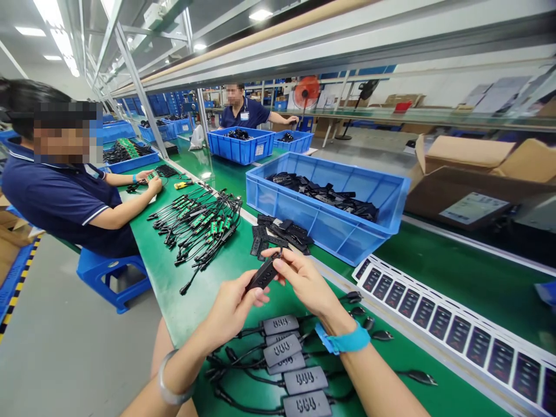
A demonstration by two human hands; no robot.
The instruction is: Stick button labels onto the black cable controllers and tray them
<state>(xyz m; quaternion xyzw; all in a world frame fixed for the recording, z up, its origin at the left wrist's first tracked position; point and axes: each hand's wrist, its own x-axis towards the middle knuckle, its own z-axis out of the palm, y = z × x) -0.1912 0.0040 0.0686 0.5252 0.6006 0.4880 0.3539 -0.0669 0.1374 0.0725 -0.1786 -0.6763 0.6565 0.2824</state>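
Between my two hands is a black plastic controller case (263, 274), oblong, with a row of round holes, held up over the green table. My left hand (232, 304) closes its thumb and fingers on the lower end. At the upper end my right hand (299, 278) pinches it; a dark bit of cable seems to show there, partly hidden by fingers. Below my wrists lie several dark grey cased controllers (305, 380) with cables. Just beyond my hands is a pile of loose black case parts (282, 233). Left of it are many cabled green circuit boards (202, 223).
A large blue bin (321, 202) of black case parts stands beyond the pile. Sheets of black labels (438, 318) run along the right. A co-worker (65, 179) sits at left, handling boards; another person (245, 113) is farther back. An open carton (473, 179) stands at right.
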